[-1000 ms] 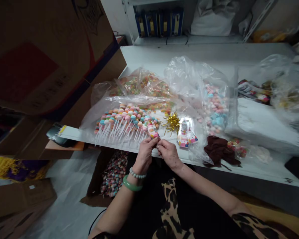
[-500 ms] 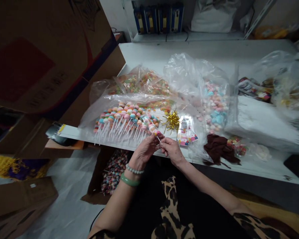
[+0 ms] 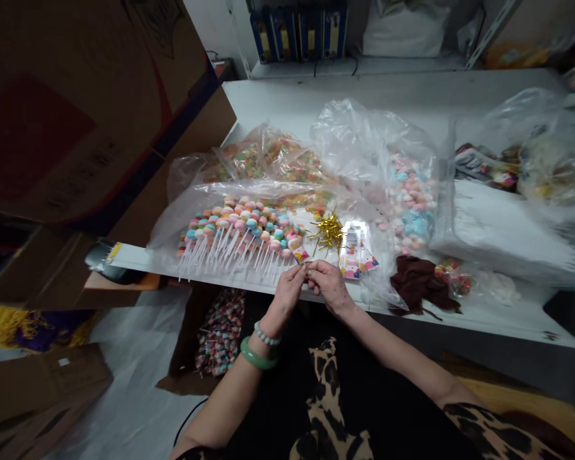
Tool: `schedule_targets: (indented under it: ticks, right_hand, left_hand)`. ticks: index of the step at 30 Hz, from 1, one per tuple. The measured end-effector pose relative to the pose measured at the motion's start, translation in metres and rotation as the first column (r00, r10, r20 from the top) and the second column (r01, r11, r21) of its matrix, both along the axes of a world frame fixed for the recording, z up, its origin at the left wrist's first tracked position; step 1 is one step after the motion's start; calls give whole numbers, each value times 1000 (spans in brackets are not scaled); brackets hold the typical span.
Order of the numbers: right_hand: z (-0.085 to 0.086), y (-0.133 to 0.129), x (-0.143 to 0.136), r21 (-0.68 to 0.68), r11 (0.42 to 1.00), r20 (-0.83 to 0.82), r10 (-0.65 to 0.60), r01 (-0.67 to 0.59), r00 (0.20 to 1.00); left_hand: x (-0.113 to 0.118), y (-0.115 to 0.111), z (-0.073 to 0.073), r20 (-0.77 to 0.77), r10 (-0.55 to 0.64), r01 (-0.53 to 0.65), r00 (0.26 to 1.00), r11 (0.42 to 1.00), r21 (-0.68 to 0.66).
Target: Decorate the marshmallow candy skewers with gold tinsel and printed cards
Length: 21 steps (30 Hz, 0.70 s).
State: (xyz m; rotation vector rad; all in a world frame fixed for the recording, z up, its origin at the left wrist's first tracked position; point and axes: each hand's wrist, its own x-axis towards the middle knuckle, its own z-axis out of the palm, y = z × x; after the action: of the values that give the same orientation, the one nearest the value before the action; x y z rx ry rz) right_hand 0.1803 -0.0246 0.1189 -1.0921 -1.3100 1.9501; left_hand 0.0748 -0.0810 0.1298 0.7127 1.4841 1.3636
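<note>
My left hand (image 3: 290,285) and my right hand (image 3: 329,285) meet fingertip to fingertip at the table's front edge, both closed in a pinch. Between them is the lower end of a candy skewer (image 3: 294,243) of pastel gummies in a clear wrapper with a colourful printed end. Its stick is hidden by my fingers, and I cannot make out whether a tie is there too. Left of it lies a pile of candy skewers (image 3: 239,223), white sticks towards me. Gold twist ties (image 3: 329,231) are heaped just beyond my right hand, beside printed wrappers (image 3: 357,250).
Bags of ring gummies (image 3: 268,156) and pastel candies (image 3: 414,198) lie behind. A brown cloth (image 3: 419,284) and white bags (image 3: 503,230) are at right. A big carton (image 3: 76,108) stands at left; an open box of wrapped candies (image 3: 220,332) is below the edge.
My left hand has shifted right and its fingers have closed in against my right fingertips. The white stick that showed between my hands is now covered.
</note>
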Motion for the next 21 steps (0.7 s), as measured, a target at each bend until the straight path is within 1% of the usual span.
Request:
schedule_targets:
  ticks: [1,2,4,6,7,9,10,11,12,13,14,15,16,17,18,19,20,21]
  right_hand:
    - [0,0,0,33,999,20,5,-6,1000]
    - [0,1,1,81,997,49,12,-16,999]
    - [1,1,3,222,974,129,9,-38,992]
    - [2,0,5,393,917,216,-17,-71,976]
    - [2,-2,6,473,876,256,-37,-92,966]
    - [1,-6,8,602,787,317,-79,-136,945]
    - [1,-8,9,645,749,331,-94,-152,939]
    - [2,-10,9,669,726,333,-100,-160,938]
    - [2,-11,9,667,728,322,-90,-159,942]
    - [3,-11,9,633,760,299,-63,-148,952]
    - [5,-10,8,557,820,264,-26,-131,964]
    - [7,-9,7,440,891,220,19,-116,975]
    - [9,-7,7,292,950,166,62,-109,984]
    - [10,-4,6,140,984,105,95,-110,990]
    - [12,-2,4,11,994,45,112,-112,993]
    - [13,-1,3,-80,991,-6,108,-109,994]
    - [13,0,2,-130,987,-41,92,-97,995]
    - [13,1,0,-145,987,-61,66,-74,996]
  left_hand:
    - [-4,-1,3,28,-39,39,999,999,-17]
    - [-8,-1,7,53,-46,48,998,998,-42]
    - [-16,-2,13,117,23,-11,993,995,-100]
    - [-19,-2,16,170,143,-117,975,982,-151]
    - [-19,-2,17,174,195,-168,965,973,-159]
    - [-17,0,16,161,253,-233,954,964,-131]
    - [-15,1,14,157,270,-256,950,961,-106]
    - [-13,2,13,167,282,-272,945,959,-80]
    - [-12,2,12,191,284,-278,940,959,-56]
    - [-11,2,11,217,271,-269,938,962,-38]
    - [-10,2,10,234,247,-249,940,968,-22]
    - [-9,2,9,241,227,-233,944,973,-5]
    - [-8,1,9,238,210,-219,948,976,14]
    - [-7,1,8,226,197,-209,954,977,35]
    - [-7,0,7,204,184,-198,961,979,52]
    - [-6,-1,6,175,172,-186,969,980,65]
    - [-5,-1,5,142,161,-173,977,982,73]
    - [-4,-1,4,109,148,-157,983,985,75]
